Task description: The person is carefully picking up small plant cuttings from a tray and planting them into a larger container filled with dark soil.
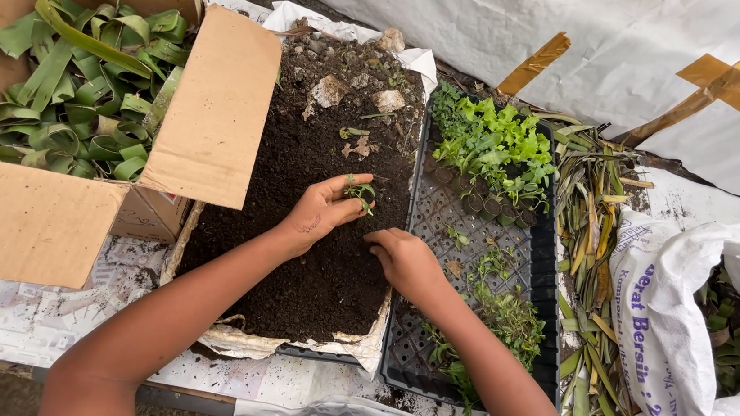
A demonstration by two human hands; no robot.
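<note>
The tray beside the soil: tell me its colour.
Black, a perforated mesh tray, best seen in the head view, right of the dark soil.

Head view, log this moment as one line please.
left hand: holds seedling | right hand: fingers in soil | black tray: right of soil | cardboard box: leaf strips

Plant nursery bench: soil heap [314, 230], black seedling tray [428, 358] (young greens), box of leaf strips [75, 80]

Tiny green seedling [360, 192], seemingly upright, pinched over dark soil [311, 257] in the sack.
</note>
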